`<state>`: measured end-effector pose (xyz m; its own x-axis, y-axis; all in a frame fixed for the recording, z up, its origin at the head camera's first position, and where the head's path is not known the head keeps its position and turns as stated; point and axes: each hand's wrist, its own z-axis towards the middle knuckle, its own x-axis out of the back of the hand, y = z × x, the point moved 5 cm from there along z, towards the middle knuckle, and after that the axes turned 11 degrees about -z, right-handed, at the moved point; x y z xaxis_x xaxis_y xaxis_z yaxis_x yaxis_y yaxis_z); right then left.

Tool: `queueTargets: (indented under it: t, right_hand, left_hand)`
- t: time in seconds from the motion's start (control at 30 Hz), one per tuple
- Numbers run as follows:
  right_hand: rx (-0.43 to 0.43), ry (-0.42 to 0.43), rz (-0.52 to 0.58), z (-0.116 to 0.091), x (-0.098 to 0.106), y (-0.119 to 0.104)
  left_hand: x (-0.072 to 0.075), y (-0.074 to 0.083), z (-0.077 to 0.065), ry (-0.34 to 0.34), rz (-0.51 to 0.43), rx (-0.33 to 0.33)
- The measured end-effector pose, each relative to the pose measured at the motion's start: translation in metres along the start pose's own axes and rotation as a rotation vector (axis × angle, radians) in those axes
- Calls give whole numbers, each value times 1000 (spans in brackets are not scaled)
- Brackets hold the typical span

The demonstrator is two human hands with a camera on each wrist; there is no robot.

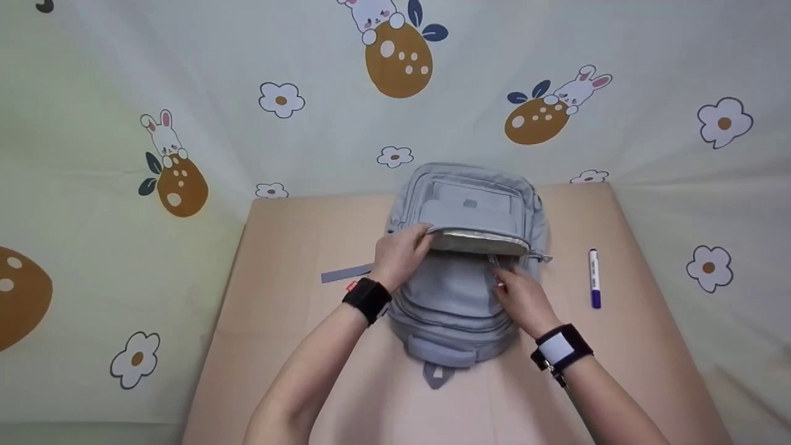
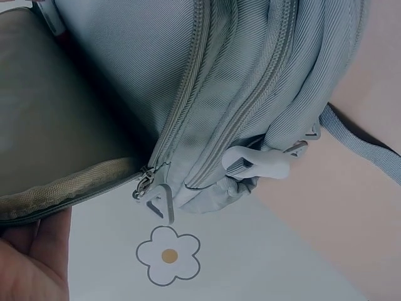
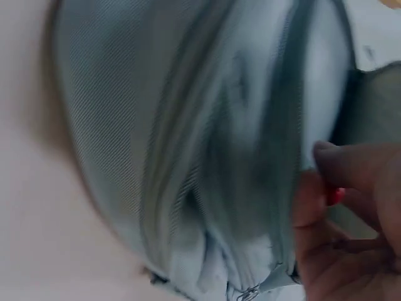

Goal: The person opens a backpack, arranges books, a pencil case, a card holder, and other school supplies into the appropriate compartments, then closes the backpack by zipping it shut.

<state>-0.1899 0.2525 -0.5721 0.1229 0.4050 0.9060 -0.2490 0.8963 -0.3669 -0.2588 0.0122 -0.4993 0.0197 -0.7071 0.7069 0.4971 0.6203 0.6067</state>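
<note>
A grey backpack (image 1: 451, 290) lies on the table with its front pocket unzipped. My left hand (image 1: 400, 256) grips the edge of the pocket's flap (image 1: 479, 243) and holds it up; in the left wrist view the flap's lining (image 2: 56, 125) faces the camera. At the right side of the opening, my right hand (image 1: 522, 300) pinches a slim white-and-red marker (image 1: 498, 281). Its red end (image 3: 335, 196) shows between thumb and fingers in the right wrist view. The marker's far end points into the pocket, partly in shadow.
To the right of the backpack lies a white marker with a blue cap (image 1: 594, 279). A grey strap (image 1: 346, 273) sticks out at the left. Patterned cloth (image 1: 334, 142) hangs behind the table (image 1: 278, 247). Zipper pulls (image 2: 161, 204) hang at the pocket's corner.
</note>
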Motion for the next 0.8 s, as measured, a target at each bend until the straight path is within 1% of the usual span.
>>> queueTargets:
  t: [0.13, 0.23, 0.3, 0.43, 0.47, 0.53, 0.67, 0.73, 0.8]
  right_hand:
    - [89, 135, -122, 8, -4, 1]
    - [125, 205, -176, 13, -7, 2]
    - [131, 221, -189, 15, -9, 3]
    - [133, 209, -174, 15, -9, 3]
    - [130, 216, -164, 14, -8, 4]
    - [124, 262, -136, 8, -2, 7]
    - [85, 411, -78, -7, 15, 26]
    - [34, 452, -59, -14, 22, 42]
    - [-56, 454, -42, -21, 27, 64]
  left_hand:
    - [1, -1, -1, 4, -5, 4]
    - [0, -1, -1, -2, -12, 12]
    - [-2, -1, 0, -5, -14, 16]
    - [-3, -3, -1, -13, -22, 30]
    - [-3, -4, -1, -15, -24, 35]
    - [-2, -5, -2, -23, -29, 44]
    - [-2, -7, -2, -26, -41, 55]
    - [-3, -7, -1, -21, -45, 55]
    - [-5, -7, 0, -16, -50, 49]
